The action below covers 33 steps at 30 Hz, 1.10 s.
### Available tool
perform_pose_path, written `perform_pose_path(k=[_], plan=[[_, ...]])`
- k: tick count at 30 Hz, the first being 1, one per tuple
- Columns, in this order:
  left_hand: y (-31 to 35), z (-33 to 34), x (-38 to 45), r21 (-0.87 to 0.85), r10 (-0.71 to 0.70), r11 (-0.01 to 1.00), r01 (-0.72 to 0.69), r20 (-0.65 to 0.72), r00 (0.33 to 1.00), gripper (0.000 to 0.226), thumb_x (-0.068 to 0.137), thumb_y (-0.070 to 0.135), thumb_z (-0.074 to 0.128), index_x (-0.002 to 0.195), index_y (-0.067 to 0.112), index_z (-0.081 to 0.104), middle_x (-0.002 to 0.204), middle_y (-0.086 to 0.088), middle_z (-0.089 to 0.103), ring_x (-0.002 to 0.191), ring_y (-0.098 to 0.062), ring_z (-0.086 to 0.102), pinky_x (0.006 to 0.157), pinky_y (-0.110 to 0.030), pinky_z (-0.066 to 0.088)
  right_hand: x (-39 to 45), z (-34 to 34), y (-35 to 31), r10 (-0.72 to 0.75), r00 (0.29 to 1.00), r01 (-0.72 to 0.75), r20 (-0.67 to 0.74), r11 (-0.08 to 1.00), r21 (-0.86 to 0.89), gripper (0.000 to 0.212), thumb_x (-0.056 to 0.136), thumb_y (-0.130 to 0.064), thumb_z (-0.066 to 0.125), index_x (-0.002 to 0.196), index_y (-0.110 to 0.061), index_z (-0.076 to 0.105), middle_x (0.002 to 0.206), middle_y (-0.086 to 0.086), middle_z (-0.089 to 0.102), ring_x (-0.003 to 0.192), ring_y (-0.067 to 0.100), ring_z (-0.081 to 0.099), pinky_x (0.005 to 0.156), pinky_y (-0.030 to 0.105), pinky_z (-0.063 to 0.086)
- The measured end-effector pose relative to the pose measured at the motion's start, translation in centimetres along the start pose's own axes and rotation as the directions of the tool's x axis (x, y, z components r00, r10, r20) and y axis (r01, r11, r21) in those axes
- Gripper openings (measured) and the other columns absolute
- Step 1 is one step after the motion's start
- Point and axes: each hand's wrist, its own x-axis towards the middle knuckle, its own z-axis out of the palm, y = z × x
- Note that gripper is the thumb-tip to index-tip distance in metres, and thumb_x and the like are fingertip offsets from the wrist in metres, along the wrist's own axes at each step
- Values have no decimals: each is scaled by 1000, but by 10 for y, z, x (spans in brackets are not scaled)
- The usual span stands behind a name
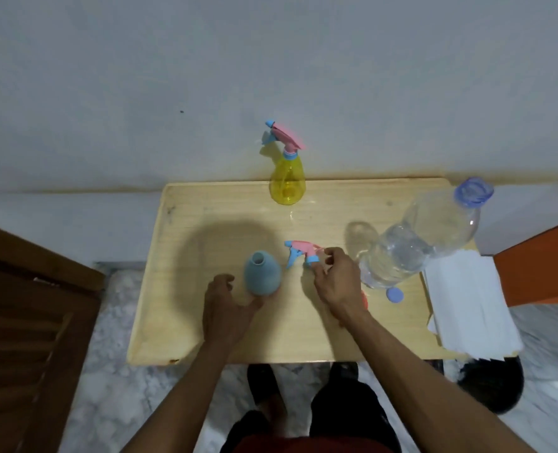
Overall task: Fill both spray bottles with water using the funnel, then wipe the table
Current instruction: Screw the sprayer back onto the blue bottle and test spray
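A blue spray bottle body (262, 273) stands open-necked near the table's middle. My left hand (228, 305) sits just in front of it, fingers apart, thumb touching its base. My right hand (335, 276) pinches the pink and blue spray head (301, 252), which is off the bottle and to its right. A yellow spray bottle (287, 181) with its own pink head stands at the table's far edge. A large clear water bottle (424, 237), uncapped and part full, stands at the right. An orange object (364, 299), perhaps the funnel, is mostly hidden behind my right wrist.
The wooden table (186, 322) stands against a pale wall. A blue cap (395, 294) lies by the water bottle's base. White paper towels (467, 305) overhang the table's right edge. A brown wooden door (26, 322) is at left, orange furniture (545, 266) at right.
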Motion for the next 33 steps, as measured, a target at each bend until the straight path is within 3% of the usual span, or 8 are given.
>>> perform_pose_path(k=[5, 10, 17, 21, 24, 27, 30, 33], plan=[[7, -3, 25, -177, 83, 982, -61, 116, 990, 111, 50, 37, 100, 145, 22, 45, 144, -2, 50, 126, -22, 51, 102, -44, 48, 28, 22, -10, 108, 992, -97, 68, 985, -145, 35, 91, -29, 68, 108, 2, 63, 102, 18, 69, 95, 37, 64, 70, 29, 40], [3, 13, 32, -287, 135, 954, -86, 155, 979, 101, 46, 50, 97, 135, 29, 55, 131, 7, 61, 116, -16, 60, 93, -46, 56, 36, 36, -7, 195, 980, -187, 45, 974, -128, 25, 86, -28, 71, 85, -3, 70, 75, 7, 68, 66, 24, 63, 60, 31, 48], [1, 17, 35, -261, 154, 959, -114, 139, 978, 93, 46, 52, 92, 128, 30, 57, 119, 10, 66, 103, -17, 64, 84, -42, 57, 35, 30, -15, 239, 970, -240, 38, 970, 26, 24, 85, -23, 71, 71, -6, 64, 56, -3, 54, 53, 14, 49, 43, 15, 34], [4, 15, 34, -315, 131, 945, -87, 122, 984, 83, 46, 45, 94, 122, 31, 63, 115, 10, 69, 101, -15, 67, 84, -43, 58, 29, 7, -40, 150, 988, -144, -30, 980, 140, 27, 88, -31, 74, 82, -6, 69, 61, -2, 57, 55, 12, 49, 56, 24, 37], [7, 8, 30, -345, 126, 935, -81, 109, 986, 78, 47, 44, 94, 118, 35, 64, 114, 10, 69, 101, -11, 67, 83, -44, 59, 20, -22, -73, 99, 992, -69, -77, 944, 322, 21, 87, -35, 75, 93, -15, 73, 64, -7, 56, 52, 3, 46, 56, 18, 41], [23, -8, 27, -385, 142, 917, -101, 81, 986, 76, 44, 52, 89, 113, 46, 59, 113, 17, 65, 100, -1, 63, 77, -27, 55, 13, -56, -117, 29, 992, 44, -121, 829, 557, 22, 85, -35, 77, 98, -17, 75, 73, 2, 54, 68, 11, 49, 66, 35, 50], [44, -26, 27, -417, 170, 900, -126, 70, 983, 84, 40, 55, 86, 117, 39, 59, 114, 15, 64, 100, -1, 62, 70, -15, 52, 3, -91, -166, -43, 989, 132, -138, 661, 739, 30, 88, -21, 78, 111, -4, 71, 84, 14, 59, 77, 20, 59, 73, 27, 58], [69, -42, 31, -446, 196, 883, -148, 62, 979, 87, 40, 50, 88, 121, 33, 61, 114, 7, 68, 98, -16, 67, 76, -36, 61, -8, -119, -211, -176, 962, 273, -210, 551, 788, 33, 88, -16, 77, 115, 0, 68, 92, 22, 68, 84, 21, 69, 87, 39, 61]])
